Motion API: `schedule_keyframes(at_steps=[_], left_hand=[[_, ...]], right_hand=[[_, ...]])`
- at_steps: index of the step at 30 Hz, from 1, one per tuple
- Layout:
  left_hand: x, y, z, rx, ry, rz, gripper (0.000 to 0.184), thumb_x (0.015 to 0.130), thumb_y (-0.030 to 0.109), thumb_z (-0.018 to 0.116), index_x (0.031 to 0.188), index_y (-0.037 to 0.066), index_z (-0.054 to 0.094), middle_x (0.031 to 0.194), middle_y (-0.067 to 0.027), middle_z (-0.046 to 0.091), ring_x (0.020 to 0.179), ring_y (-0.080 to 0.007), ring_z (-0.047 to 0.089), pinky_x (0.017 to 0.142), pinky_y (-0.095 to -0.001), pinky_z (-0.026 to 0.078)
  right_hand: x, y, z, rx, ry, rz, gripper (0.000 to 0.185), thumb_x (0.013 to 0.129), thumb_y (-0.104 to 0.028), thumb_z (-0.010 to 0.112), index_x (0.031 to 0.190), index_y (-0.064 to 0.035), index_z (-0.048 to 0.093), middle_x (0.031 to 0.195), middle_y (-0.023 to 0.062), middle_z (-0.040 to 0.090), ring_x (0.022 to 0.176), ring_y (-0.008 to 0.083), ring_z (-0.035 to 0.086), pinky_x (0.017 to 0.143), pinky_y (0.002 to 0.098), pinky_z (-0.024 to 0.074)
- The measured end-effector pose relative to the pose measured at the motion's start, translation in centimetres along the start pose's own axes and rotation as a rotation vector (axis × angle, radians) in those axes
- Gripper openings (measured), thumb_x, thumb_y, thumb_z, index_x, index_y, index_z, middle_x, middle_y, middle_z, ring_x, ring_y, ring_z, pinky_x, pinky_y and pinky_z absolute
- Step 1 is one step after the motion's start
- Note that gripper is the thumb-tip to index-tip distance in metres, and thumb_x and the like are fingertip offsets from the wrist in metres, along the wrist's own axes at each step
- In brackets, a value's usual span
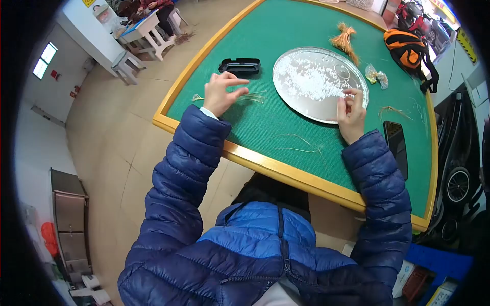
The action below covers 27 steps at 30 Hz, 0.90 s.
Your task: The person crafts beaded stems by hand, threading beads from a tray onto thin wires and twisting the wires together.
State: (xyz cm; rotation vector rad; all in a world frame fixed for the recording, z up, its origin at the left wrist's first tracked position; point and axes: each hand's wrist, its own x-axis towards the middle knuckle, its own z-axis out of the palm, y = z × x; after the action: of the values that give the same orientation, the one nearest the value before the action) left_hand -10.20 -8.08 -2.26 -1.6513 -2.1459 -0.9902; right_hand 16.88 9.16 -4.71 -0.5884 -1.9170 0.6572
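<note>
No wording, brand or number legible. Yellow sign (88,2) on white pillar (84,31), top left: characters too small. Red sign (54,74) on pale door (53,94): likewise unreadable. Yellow-and-black sign (466,45), far right: marks blurred. White box (404,278), lower right: print unclear.

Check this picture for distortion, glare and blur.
Head view: fisheye bending, black corners, the yellow wooden table rim bowing at its sides; sheen on the round silver metal tray; bare left hand and bare right hand fairly sharp, thin pale strands hard to resolve.
</note>
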Motion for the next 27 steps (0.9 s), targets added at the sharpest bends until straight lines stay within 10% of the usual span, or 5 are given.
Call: schedule_keyframes(at_steps=[6, 9, 27], left_hand=[[-1.1, 5.5, -0.8, -0.298, -0.044, 0.200, 0.013, 0.068, 0.022, 0.069, 0.073, 0.011, 0.065, 0.078, -0.0007, 0.054, 0.076, -0.0167, 0.047, 0.067, -0.0274, 0.040], [-3.1, 10.1, 0.2, -0.508, -0.414, 0.271, 0.015, 0.067, 0.022, 0.069, 0.072, 0.009, 0.063, 0.078, -0.0017, 0.053, 0.077, -0.0177, 0.047, 0.068, -0.0284, 0.038], [-3.1, 13.6, 1.9, -0.140, -0.586, 0.566, 0.006, 0.066, 0.010, 0.065, 0.065, 0.009, 0.059, 0.070, -0.0008, 0.053, 0.069, -0.0175, 0.044, 0.065, -0.0294, 0.035]], right_hand=[[-0.3, -1.0, -0.3, -0.026, -0.015, -0.121, 0.017, 0.073, 0.002, 0.053, 0.087, -0.0065, 0.053, 0.055, 0.0013, 0.049, 0.043, 0.0125, 0.041, 0.042, 0.0238, 0.0359], [-0.2, -1.1, -0.4, -0.034, -0.031, -0.098, 0.014, 0.072, 0.001, 0.054, 0.085, -0.0066, 0.054, 0.056, 0.0015, 0.050, 0.044, 0.0125, 0.042, 0.043, 0.0234, 0.0365], [1.1, -1.1, -1.1, -0.091, 0.012, -0.394, 0.004, 0.072, -0.009, 0.060, 0.071, -0.0051, 0.058, 0.070, 0.0060, 0.056, 0.064, 0.0167, 0.050, 0.062, 0.0276, 0.0422]])
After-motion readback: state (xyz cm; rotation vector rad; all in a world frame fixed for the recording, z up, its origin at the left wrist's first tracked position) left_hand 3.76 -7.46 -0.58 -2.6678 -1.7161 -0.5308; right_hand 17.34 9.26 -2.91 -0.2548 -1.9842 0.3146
